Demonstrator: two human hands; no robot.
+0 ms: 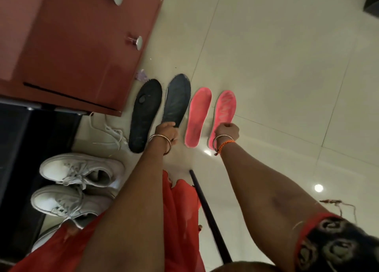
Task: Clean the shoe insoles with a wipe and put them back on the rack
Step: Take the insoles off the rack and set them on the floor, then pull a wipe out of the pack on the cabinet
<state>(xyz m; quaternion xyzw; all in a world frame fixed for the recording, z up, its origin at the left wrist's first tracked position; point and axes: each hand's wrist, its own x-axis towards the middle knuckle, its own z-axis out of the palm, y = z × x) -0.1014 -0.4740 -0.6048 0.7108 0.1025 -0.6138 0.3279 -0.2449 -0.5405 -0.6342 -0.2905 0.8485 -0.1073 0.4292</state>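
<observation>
I see four foam insoles in a row on the tiled floor point(287, 66): two black insoles point(144, 111) at nine o'clock of two pink insoles point(198, 118), white lace-up sneakers point(82, 171) at seven o'clock.

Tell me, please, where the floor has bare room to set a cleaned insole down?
Bare tile lies right of the outer pink insole and beyond all the toes. It is crowded left, where the black insoles, white sneakers and cabinet sit close.
</observation>
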